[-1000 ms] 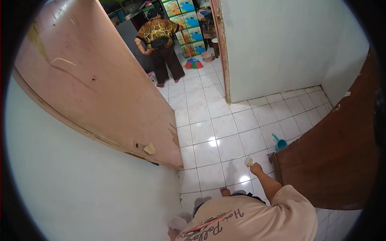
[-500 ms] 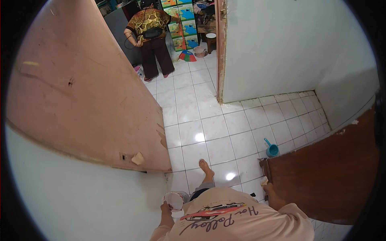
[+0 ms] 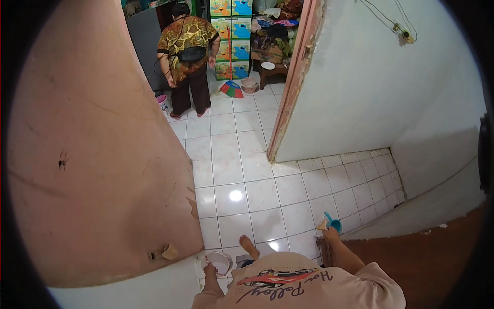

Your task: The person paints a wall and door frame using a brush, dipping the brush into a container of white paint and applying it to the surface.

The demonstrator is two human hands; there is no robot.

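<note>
White tile flr [image 3: 260,198] ran past pink door [image 3: 98,154]; near left, your L hand [image 3: 210,269] gripped a white bucket [image 3: 230,263]; near right, your R hand [image 3: 331,235] clutched a pale brush-like tool [image 3: 322,225] by a teal dipper [image 3: 336,226].

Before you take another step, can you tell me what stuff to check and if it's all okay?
1. Left hand on the whitish bucket: ok, holding it.
2. Right hand on the small pale tool: ok, gripped.
3. Teal dipper out of the way: not ok, it's on the floor close by the right hand in the picture.
4. Pink door: ok, standing open on the left.
5. Other person: ok, farther off, back turned.
6. Floor tiles dry: cannot tell, they shine.
</note>
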